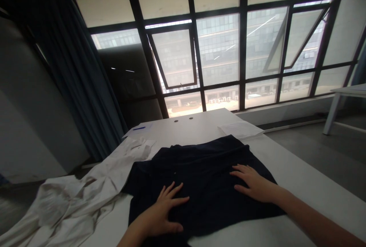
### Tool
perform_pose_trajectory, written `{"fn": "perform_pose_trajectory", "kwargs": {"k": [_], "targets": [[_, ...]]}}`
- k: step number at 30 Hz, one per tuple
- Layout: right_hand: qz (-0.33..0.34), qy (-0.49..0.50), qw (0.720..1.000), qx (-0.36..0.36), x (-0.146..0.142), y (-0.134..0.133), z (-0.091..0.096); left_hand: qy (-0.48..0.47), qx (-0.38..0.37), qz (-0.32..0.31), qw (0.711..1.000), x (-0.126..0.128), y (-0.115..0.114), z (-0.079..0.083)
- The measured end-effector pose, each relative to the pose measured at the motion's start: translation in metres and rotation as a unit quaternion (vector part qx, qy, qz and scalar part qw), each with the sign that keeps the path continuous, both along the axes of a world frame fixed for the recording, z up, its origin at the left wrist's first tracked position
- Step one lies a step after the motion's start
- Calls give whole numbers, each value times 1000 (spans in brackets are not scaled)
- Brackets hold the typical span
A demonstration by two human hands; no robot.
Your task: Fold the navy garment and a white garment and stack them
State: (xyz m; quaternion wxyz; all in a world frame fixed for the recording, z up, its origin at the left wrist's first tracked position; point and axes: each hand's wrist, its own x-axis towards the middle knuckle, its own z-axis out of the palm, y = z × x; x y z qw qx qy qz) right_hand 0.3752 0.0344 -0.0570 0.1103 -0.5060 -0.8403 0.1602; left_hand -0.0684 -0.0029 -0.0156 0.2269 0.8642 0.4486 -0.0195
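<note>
A navy shirt (pixel 200 174) is pressed by the left hand (pixel 162 214) and right hand (pixel 253 184), fingers spread open; white cloth (pixel 77 201) is laid at nine o'clock.

Bare arms (pixel 314 218), slim and plain, both in view
The left hand (pixel 157 214) shows at 6 o'clock and the right hand (pixel 253 184) at 4 o'clock, each with long, slim fingers (pixel 174 190), smooth skin, and a forearm running bare to the frame edge.

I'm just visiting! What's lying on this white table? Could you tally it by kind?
Dark navy garment: 1
Crumpled white garment: 1
Folded white sheet: 1
Paper sheet: 1
Blue pen: 1
Small round dark discs: 2
Total: 7
</note>
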Motion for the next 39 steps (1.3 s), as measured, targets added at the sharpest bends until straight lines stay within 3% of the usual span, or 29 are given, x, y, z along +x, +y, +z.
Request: {"fn": "perform_pose_trajectory", "kwargs": {"k": [7, 12, 16, 19, 24, 31, 39], "targets": [[1, -49, 998, -44, -1, -8, 2, -1, -20, 8, 1000, 4, -4, 3], [-36, -17, 995, 93, 7, 10, 7, 0, -9, 21, 1000, 2, -9, 0], [-75, -13, 985, 154, 18, 31, -9, -21, 83, 70, 994, 4, -7, -13], [-67, -16, 987, 145, 22, 33, -23, -29, 137, 77, 987, 7, -2, -24], [-75, -56, 988, 119, 20, 26, -36, -1, 124, 32, 992, 10, 3, -32], [-137, -86, 980, 113, 23, 31, -34, 14, 118, 39, 992, 12, 0, -30], [-105, -71, 986, 112, 17, 32, -32, 7, 119, 38, 992, 11, 1, -31]]}}
